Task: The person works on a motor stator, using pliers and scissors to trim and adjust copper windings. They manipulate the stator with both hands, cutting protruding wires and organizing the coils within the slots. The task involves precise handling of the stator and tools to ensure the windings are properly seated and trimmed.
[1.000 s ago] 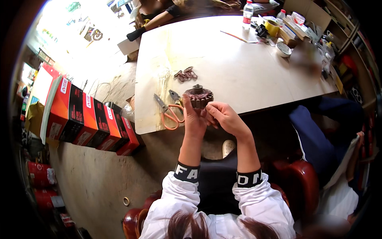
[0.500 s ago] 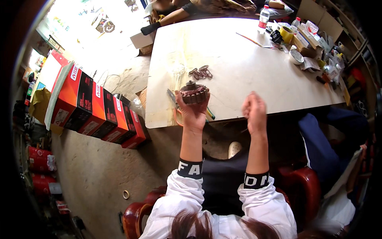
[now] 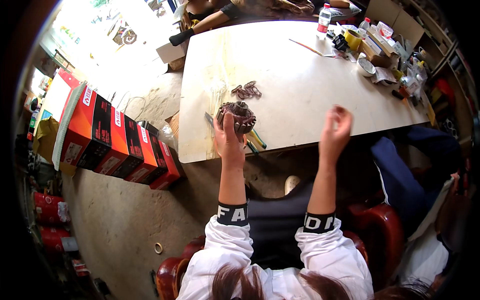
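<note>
My left hand [image 3: 231,142] is closed around a motor stator [image 3: 237,116], a ring-shaped metal core with dark reddish windings and teeth round its rim. It is tilted, its round opening facing up, above the table's near edge. My right hand [image 3: 336,129] is raised off to the right, apart from the stator, with curled fingers; what they hold, if anything, is too fine to make out. Behind my left hand lie scissors [image 3: 208,118], orange handles mostly hidden, and a tool with yellow-green handles [image 3: 257,139]. Beyond the stator sits a small heap of dark reddish-brown loops [image 3: 246,90].
The pale table [image 3: 295,95] carries a bottle [image 3: 324,22], yellow tape roll [image 3: 352,39], white bowl [image 3: 366,67] and boxes at right. Red-and-black boxes [image 3: 120,132] stand on the left. A person's leg [image 3: 210,22] rests beyond the far edge.
My right hand has moved right, away from the stator. My left hand has turned the stator, so its opening now shows where a central piece stood up before. The view has shifted slightly.
</note>
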Demonstrator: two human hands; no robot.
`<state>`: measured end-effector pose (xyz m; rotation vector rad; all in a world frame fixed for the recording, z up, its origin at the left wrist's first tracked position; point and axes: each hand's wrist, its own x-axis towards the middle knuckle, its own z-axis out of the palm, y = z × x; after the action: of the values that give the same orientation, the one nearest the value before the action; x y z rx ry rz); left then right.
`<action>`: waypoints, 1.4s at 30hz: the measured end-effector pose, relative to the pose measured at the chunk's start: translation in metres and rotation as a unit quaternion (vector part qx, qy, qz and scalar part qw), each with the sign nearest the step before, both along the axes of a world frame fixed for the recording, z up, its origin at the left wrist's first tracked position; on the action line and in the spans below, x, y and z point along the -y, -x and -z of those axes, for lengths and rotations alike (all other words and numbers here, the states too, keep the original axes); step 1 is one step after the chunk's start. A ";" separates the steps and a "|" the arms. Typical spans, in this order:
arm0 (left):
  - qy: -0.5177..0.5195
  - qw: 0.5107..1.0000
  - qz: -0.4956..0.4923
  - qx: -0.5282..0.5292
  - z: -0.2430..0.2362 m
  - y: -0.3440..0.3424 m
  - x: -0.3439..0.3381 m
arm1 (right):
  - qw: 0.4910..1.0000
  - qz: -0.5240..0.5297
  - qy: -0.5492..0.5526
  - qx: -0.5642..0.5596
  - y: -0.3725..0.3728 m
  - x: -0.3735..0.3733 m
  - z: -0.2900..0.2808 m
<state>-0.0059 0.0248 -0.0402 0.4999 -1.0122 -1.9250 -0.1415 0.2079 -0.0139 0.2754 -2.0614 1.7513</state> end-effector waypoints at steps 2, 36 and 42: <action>0.053 0.998 -0.002 0.035 -0.002 -0.003 0.000 | 0.984 -0.169 -0.041 -0.033 -0.024 0.023 -0.010; -0.139 0.977 0.125 0.100 0.082 0.099 0.013 | 0.893 -0.320 -0.148 0.280 0.005 0.059 0.094; 0.043 0.976 0.033 0.213 0.078 0.108 -0.010 | 0.881 -0.372 0.068 0.283 0.014 0.062 0.124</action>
<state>-0.1136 0.0346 -0.1180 0.8616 -1.3920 -1.8621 -0.1553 0.1457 -0.1376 0.6430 -2.3894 2.6861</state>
